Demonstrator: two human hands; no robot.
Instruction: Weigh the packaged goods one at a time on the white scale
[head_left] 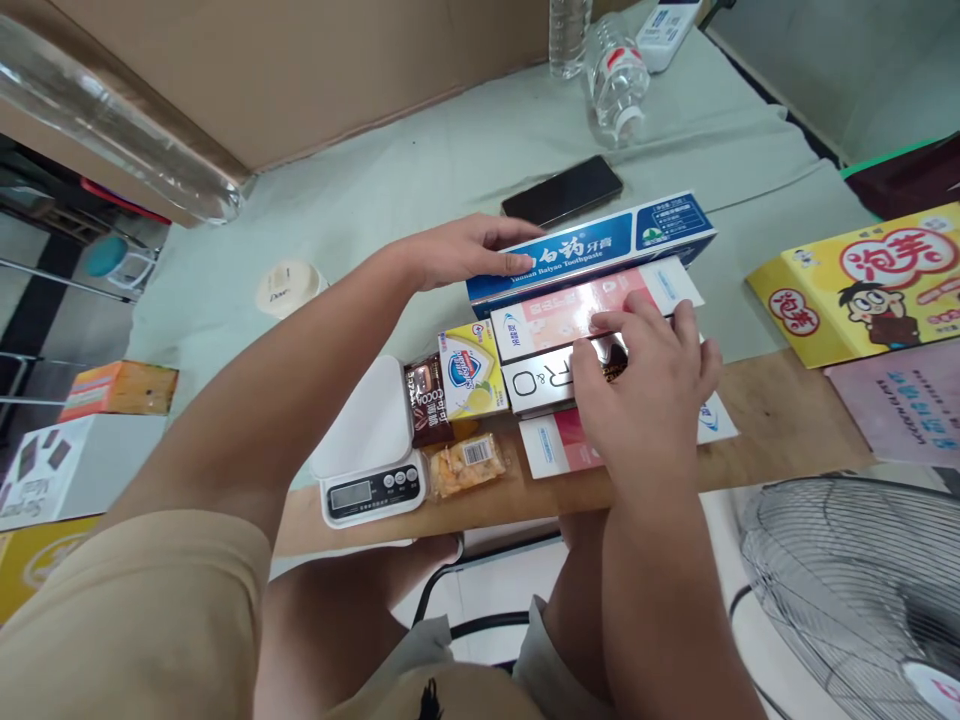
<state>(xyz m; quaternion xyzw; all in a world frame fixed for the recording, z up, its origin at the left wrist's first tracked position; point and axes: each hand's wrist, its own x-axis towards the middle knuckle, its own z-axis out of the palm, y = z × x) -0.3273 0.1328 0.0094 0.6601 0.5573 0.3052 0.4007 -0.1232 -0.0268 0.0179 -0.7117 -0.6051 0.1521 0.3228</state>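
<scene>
My left hand [476, 248] is closed on the left part of a blue toothpaste box [622, 243], thumb on its printed face and the other fingers behind its top edge. Over the row of boxes my right hand [645, 375] rests with fingers apart, touching a pink and white box [551, 312] and a white and black box lettered R&O [536, 380]. A second pink and white box [559, 440] lies nearest me, partly under that hand. Left of these boxes are a yellow Safeguard soap box [472, 370], a brown cocoa packet [427, 400] and a wrapped snack [466, 465].
A white kitchen scale [367, 450] stands left of the packets. Behind the boxes lie a black phone [562, 192] and a clear plastic bottle [616, 75]. Yellow snack box [862, 285] is at right, above a pink box [904, 400]. A fan [862, 580] stands at lower right.
</scene>
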